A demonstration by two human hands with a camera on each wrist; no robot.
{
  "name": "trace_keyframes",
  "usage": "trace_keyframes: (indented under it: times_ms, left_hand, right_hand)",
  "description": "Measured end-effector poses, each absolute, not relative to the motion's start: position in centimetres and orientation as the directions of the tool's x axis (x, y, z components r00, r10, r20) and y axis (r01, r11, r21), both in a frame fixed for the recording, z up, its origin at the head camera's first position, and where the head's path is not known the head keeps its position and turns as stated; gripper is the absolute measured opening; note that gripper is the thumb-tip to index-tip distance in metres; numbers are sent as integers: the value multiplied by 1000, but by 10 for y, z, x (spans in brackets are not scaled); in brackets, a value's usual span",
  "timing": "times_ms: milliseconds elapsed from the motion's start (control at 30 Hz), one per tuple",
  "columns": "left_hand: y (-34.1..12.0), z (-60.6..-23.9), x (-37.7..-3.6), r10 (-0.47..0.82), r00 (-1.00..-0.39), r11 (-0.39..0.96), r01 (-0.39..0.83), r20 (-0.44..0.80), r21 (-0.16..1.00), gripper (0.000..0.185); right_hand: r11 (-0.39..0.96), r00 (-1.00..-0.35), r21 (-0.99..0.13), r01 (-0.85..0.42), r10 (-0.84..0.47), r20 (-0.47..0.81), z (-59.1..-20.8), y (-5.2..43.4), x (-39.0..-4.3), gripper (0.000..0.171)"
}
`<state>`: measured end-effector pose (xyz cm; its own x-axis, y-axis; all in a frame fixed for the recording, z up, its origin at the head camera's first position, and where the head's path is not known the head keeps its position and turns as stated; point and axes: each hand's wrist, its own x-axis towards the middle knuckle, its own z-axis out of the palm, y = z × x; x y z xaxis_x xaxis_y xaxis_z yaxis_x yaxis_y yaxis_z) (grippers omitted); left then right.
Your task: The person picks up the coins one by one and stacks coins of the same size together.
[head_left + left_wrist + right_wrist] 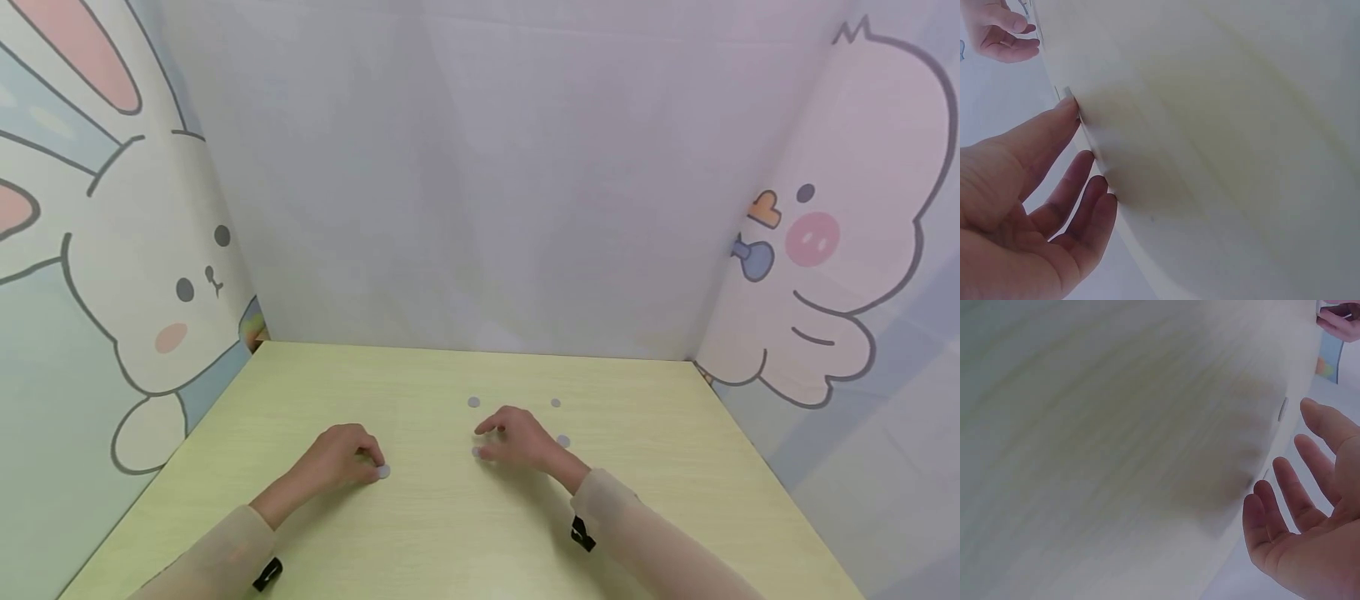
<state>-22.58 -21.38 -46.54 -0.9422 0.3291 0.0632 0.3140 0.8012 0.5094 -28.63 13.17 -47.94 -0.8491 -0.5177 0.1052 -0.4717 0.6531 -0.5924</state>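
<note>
Wooden table (450, 533): relaxed left hand (341, 462) touches disc (384, 472); right hand (521, 439) loose.

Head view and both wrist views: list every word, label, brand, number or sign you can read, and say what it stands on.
None: no readable text in any view.
The small round grey discs on the pale yellow-green wooden table look blank, but are too small to be sure.
The cartoon rabbit wall panel and cartoon chick wall panel carry drawings only.
The black clips on the beige sleeves show no lettering.
</note>
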Motion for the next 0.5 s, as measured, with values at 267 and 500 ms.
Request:
trace_keyframes:
  times_ms: [267, 500]
  left_hand:
    - [-214, -465, -225, 319, -946, 803, 298, 49, 517, 15]
    - [-213, -464, -224, 310, -950, 804, 284, 40, 522, 15]
  right_hand:
    - [659, -828, -543, -521, -543, 136, -486, 131, -284, 24]
    - [671, -836, -534, -514, -531, 136, -484, 131, -282, 20]
